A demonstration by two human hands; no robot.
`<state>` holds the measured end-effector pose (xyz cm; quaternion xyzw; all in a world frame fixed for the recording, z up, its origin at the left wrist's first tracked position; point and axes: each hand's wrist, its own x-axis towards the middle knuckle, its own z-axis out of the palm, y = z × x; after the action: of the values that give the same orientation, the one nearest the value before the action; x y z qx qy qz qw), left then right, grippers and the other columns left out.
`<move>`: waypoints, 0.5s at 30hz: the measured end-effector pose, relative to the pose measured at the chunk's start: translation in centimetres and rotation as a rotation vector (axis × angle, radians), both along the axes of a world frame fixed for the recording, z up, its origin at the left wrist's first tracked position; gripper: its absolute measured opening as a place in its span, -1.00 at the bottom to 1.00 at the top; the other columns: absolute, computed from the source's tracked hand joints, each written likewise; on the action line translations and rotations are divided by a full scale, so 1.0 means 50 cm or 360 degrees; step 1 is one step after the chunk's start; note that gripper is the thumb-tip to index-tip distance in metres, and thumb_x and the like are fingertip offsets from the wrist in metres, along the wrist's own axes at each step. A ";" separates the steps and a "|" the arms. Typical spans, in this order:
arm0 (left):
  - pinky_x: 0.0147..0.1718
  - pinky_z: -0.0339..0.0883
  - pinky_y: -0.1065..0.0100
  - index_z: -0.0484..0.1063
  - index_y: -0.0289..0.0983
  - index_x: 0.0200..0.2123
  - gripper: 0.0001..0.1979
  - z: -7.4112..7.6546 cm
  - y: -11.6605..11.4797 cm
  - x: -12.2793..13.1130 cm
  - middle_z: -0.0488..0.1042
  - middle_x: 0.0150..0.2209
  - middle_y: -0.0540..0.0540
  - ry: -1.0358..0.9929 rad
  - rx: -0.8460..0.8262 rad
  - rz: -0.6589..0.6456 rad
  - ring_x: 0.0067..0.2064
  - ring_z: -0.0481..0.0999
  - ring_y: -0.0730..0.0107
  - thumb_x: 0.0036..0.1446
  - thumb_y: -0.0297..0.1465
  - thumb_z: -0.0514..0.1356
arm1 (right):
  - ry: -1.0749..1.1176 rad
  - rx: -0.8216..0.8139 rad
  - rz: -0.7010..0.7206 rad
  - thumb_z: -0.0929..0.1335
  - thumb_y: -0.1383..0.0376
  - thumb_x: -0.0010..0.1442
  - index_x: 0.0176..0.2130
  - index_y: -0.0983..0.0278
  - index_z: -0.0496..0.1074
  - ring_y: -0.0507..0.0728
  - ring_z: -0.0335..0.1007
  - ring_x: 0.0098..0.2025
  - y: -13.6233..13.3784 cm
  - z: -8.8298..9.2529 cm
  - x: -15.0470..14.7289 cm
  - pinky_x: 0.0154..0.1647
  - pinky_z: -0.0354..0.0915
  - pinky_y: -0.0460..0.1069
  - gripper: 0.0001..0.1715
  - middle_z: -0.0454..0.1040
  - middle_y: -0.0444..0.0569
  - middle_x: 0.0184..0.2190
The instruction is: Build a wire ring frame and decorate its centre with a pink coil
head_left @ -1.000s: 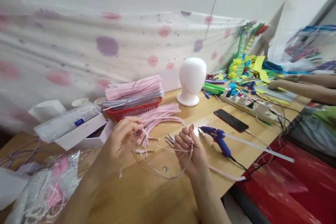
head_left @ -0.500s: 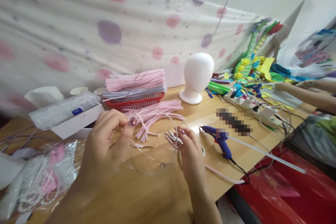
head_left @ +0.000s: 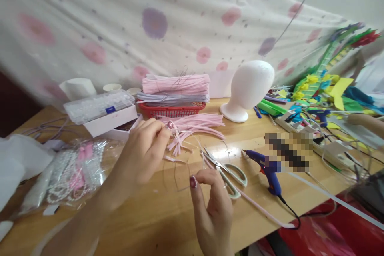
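My left hand [head_left: 144, 156] hovers over the wooden table [head_left: 156, 224], fingers curled together and pinching a thin clear wire [head_left: 180, 170] near loose pink pipe cleaners [head_left: 195, 126]. My right hand [head_left: 211, 208] is nearer me, thumb and fingers pinched on the other end of the same wire. Scissors with pale green handles [head_left: 229, 170] lie just right of my right hand. A blue glue gun [head_left: 268, 170] lies beyond them.
A red basket [head_left: 171, 110] with bundled pink and grey pipe cleaners stands behind. A white foam head [head_left: 247, 88], a white box [head_left: 105, 118], bagged pearl strings [head_left: 72, 172], a power strip [head_left: 303, 126] and coloured paper crafts crowd the table. Another person's arm [head_left: 366, 122] reaches in at right.
The view swung left and down. My right hand drew back toward me, uncovering the scissors. My left hand stayed by the pink pipe cleaners, and the wire loop between my hands looks smaller.
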<state>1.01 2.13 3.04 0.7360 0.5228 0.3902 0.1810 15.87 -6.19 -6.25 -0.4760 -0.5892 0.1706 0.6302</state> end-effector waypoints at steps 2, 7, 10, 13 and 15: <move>-0.21 0.18 0.23 0.32 -0.20 -0.43 -0.72 0.002 0.003 -0.005 0.43 -0.35 -0.02 -0.0080 -0.0172 -0.0030 -0.21 0.40 0.22 0.32 -0.25 0.01 | 0.0137 0.0007 -0.0059 0.35 0.37 0.34 -0.24 0.14 0.41 0.03 0.31 -0.30 0.001 -0.006 0.007 -0.25 0.26 -0.07 -0.89 0.37 -0.18 -0.37; -0.31 0.21 0.31 0.41 -0.22 -0.30 -0.78 0.002 0.018 -0.013 0.44 -0.36 0.02 -0.0245 -0.0401 -0.0053 -0.29 0.40 0.30 0.27 -0.21 0.09 | 0.0299 -0.0229 -0.0124 0.39 0.21 0.34 -0.24 0.18 0.49 0.03 0.27 -0.43 0.008 -0.019 0.034 -0.41 0.21 -0.08 -0.89 0.37 -0.17 -0.46; -0.28 0.26 0.31 0.44 -0.23 -0.32 -0.78 0.001 0.031 -0.017 0.49 -0.35 -0.01 -0.0341 -0.0440 -0.0088 -0.27 0.45 0.27 0.23 -0.21 0.12 | 0.0401 -0.0428 -0.0052 0.42 0.10 0.29 -0.28 0.21 0.48 0.04 0.24 -0.47 0.017 -0.030 0.047 -0.45 0.21 -0.08 -0.76 0.34 -0.18 -0.51; -0.18 0.32 0.29 0.48 -0.23 -0.33 -0.77 -0.002 0.041 -0.019 0.57 -0.30 -0.04 -0.0482 -0.0459 -0.0163 -0.19 0.51 0.24 0.21 -0.21 0.13 | 0.0707 -0.0555 -0.0065 0.48 0.01 0.20 -0.36 0.20 0.39 0.01 0.17 -0.52 0.027 -0.039 0.052 -0.50 0.17 -0.10 -0.64 0.25 -0.23 -0.55; -0.12 0.35 0.29 0.50 -0.23 -0.33 -0.77 -0.006 0.046 -0.018 0.60 -0.27 -0.05 -0.0597 -0.0467 -0.0195 -0.14 0.54 0.24 0.20 -0.22 0.15 | 0.0928 -0.0633 -0.0014 0.51 -0.02 0.13 -0.35 0.20 0.38 0.00 0.22 -0.51 0.035 -0.043 0.052 -0.47 0.23 -0.09 -0.59 0.31 -0.22 -0.51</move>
<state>0.08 4.41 2.72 0.6467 0.4856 0.4283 0.4031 18.45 -4.42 -8.41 -0.5231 -0.3377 0.4080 0.6678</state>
